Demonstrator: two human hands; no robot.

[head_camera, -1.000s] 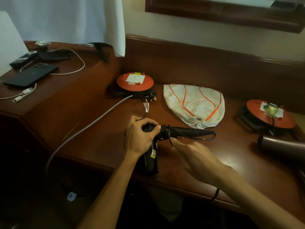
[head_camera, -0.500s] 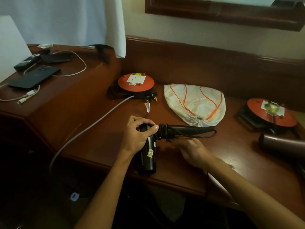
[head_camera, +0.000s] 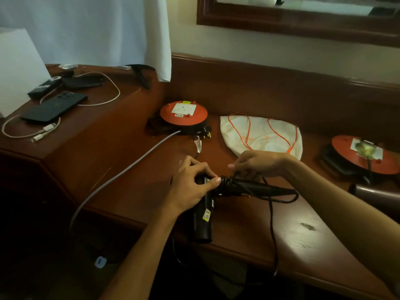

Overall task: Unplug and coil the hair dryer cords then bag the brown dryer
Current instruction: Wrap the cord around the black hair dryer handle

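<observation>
Raised since a moment ago, the right hand (head_camera: 257,163) now pinches the black cord (head_camera: 271,226) above the black hair dryer (head_camera: 204,215) at the desk (head_camera: 134,191) edge. Left hand (head_camera: 190,187) grips its body, thumb by the coils. Farther back lies the white drawstring bag (head_camera: 262,135); the brown dryer (head_camera: 378,194) rests far right.

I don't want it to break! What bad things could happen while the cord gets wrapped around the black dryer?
The black dryer pokes past the desk edge, so a tug might tip it off, though the left hand grips it. The loose black cord hangs over the edge and may snag. The right hand pinches the cord; tight wraps could strain it.
</observation>
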